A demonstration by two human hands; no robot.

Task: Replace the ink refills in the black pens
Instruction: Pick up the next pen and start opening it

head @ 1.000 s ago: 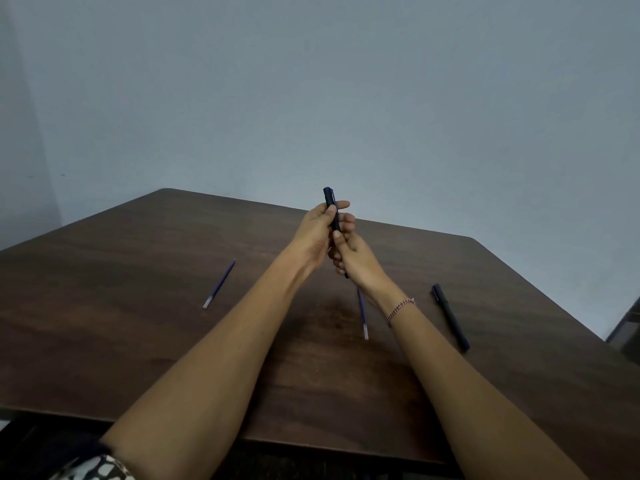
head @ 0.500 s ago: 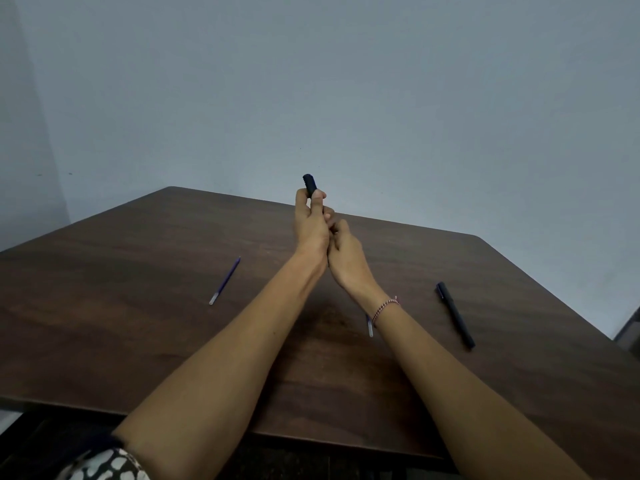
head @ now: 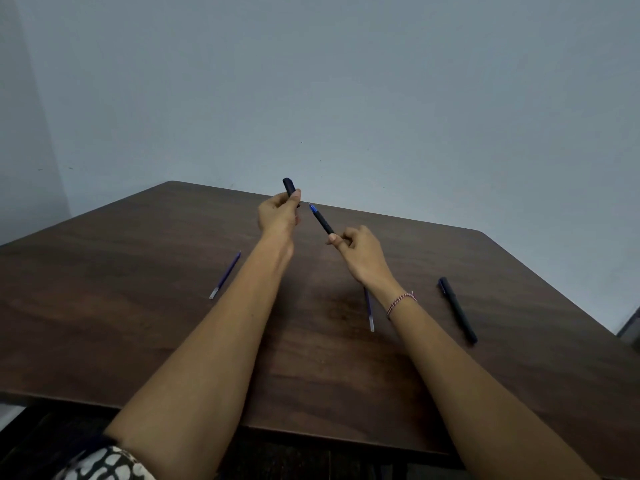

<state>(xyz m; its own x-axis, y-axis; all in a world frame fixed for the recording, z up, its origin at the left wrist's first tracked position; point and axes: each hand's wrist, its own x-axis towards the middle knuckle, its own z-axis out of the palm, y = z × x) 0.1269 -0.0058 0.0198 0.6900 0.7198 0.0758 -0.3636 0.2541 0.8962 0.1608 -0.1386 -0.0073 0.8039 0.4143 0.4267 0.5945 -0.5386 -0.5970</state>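
Holding black cap (head: 289,187) in left grip (head: 279,213), blue-tipped pen (head: 322,221) in right grip (head: 360,252).

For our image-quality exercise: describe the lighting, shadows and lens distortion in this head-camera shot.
Head view: dim, even light; a soft sheen on the table, no hard glare; faint shadow under the right hand; the wide lens stretches both forearms; the pen stays fairly sharp.

A dark wooden desk (head: 138,323) with rounded corners stands against a plain grey wall (head: 346,81); a patterned sleeve (head: 104,465) shows at bottom left.
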